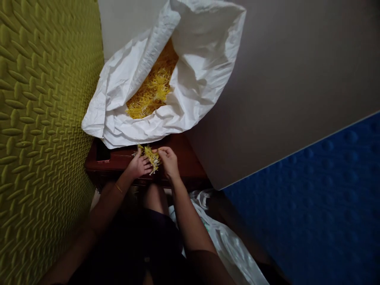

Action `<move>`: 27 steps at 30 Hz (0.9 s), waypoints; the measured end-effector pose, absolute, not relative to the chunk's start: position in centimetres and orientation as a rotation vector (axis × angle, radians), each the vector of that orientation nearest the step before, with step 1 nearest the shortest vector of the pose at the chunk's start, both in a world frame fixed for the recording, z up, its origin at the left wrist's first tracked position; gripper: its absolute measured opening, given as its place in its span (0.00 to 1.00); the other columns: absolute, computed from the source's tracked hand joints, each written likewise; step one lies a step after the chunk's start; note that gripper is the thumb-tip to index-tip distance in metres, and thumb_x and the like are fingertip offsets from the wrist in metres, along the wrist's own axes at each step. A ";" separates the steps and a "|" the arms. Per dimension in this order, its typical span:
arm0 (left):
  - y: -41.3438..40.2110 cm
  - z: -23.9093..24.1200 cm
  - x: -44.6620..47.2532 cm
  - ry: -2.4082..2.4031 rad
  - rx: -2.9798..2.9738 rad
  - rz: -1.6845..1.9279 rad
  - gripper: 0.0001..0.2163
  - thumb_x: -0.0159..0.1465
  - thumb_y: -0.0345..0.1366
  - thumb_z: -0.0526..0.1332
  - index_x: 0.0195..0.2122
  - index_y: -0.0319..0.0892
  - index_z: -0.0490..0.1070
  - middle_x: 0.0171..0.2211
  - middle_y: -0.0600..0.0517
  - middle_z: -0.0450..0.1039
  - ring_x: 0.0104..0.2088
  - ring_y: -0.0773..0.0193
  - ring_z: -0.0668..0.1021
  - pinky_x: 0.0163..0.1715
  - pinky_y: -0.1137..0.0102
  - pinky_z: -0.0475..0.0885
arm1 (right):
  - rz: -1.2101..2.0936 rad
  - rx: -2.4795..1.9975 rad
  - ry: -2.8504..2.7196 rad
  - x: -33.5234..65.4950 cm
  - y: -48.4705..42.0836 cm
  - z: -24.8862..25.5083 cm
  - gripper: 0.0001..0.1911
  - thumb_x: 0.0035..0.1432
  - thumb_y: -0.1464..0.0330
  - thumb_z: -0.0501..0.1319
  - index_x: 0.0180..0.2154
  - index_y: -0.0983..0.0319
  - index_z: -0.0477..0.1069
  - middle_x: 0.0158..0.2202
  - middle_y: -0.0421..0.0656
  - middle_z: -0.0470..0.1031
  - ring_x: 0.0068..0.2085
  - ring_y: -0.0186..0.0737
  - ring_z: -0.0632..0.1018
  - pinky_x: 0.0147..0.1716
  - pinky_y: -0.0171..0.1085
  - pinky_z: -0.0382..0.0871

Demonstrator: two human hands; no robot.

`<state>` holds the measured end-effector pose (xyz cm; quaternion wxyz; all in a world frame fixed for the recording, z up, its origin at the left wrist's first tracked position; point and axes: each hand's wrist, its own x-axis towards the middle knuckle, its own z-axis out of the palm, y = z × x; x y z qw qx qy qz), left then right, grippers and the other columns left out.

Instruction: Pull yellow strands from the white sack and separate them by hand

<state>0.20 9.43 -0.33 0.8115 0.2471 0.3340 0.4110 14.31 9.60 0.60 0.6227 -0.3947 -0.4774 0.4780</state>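
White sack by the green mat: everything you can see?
The white sack looks like thin, crinkled plastic, heavily creased, its mouth gaping with loose flaps folded back. Inside lies a mass of yellow strands. It sits on a dark reddish-brown surface, against the green textured mat on the picture's left and beside the grey panel on the right. Neither the left hand nor the right hand appears to touch it.

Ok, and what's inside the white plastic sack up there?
Inside the white plastic sack is a heap of yellow strands. The sack's folded sides cover the rest, so how deep the heap goes and what lies beneath it can't be seen.
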 end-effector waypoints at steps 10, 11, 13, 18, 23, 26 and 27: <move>10.6 -0.1 0.6 0.835 0.541 0.957 0.07 0.58 0.34 0.54 0.35 0.40 0.69 0.29 0.48 0.74 0.30 0.64 0.75 0.38 0.65 0.71 | 0.941 -0.967 -1.157 14.2 5.7 0.1 0.16 0.45 0.63 0.63 0.39 0.59 0.70 0.42 0.43 0.74 0.42 0.38 0.73 0.45 0.38 0.67; 10.4 0.0 0.7 0.795 0.543 0.955 0.07 0.57 0.33 0.54 0.35 0.39 0.69 0.31 0.48 0.74 0.31 0.63 0.76 0.39 0.63 0.71 | 0.900 -0.975 -1.137 14.6 5.0 0.0 0.17 0.46 0.63 0.63 0.40 0.59 0.70 0.44 0.43 0.73 0.43 0.38 0.73 0.45 0.38 0.67; 9.8 0.3 0.8 0.735 0.567 0.954 0.08 0.55 0.30 0.54 0.35 0.39 0.69 0.32 0.47 0.75 0.33 0.62 0.77 0.41 0.61 0.71 | 0.861 -0.999 -1.119 15.5 3.7 -0.1 0.16 0.47 0.62 0.62 0.40 0.60 0.70 0.43 0.44 0.73 0.43 0.38 0.73 0.43 0.37 0.67; 8.2 1.8 1.3 0.721 0.685 0.971 0.08 0.54 0.27 0.54 0.34 0.38 0.68 0.29 0.47 0.74 0.31 0.63 0.77 0.41 0.60 0.72 | 0.840 -1.006 -1.117 17.5 1.6 0.2 0.15 0.47 0.61 0.61 0.38 0.60 0.71 0.41 0.42 0.74 0.41 0.37 0.73 0.39 0.36 0.69; 8.3 4.3 2.2 0.839 0.837 0.992 0.11 0.50 0.23 0.53 0.34 0.37 0.69 0.29 0.49 0.74 0.30 0.65 0.76 0.36 0.64 0.74 | 0.805 -0.991 -1.176 18.2 2.2 2.5 0.11 0.48 0.64 0.61 0.35 0.60 0.72 0.38 0.40 0.74 0.40 0.36 0.74 0.41 0.37 0.69; 9.3 5.6 2.4 0.895 0.998 1.050 0.11 0.48 0.25 0.55 0.33 0.39 0.70 0.30 0.51 0.74 0.30 0.68 0.76 0.34 0.68 0.74 | 0.797 -1.035 -1.218 18.1 4.3 3.5 0.10 0.49 0.69 0.60 0.37 0.61 0.71 0.40 0.40 0.74 0.41 0.35 0.74 0.43 0.36 0.68; 9.8 5.9 2.4 0.924 1.062 1.049 0.11 0.48 0.25 0.57 0.34 0.39 0.70 0.31 0.51 0.74 0.31 0.68 0.76 0.33 0.70 0.74 | 0.800 -1.072 -1.232 18.1 5.3 3.7 0.11 0.50 0.70 0.60 0.38 0.62 0.70 0.41 0.40 0.74 0.42 0.35 0.74 0.44 0.36 0.68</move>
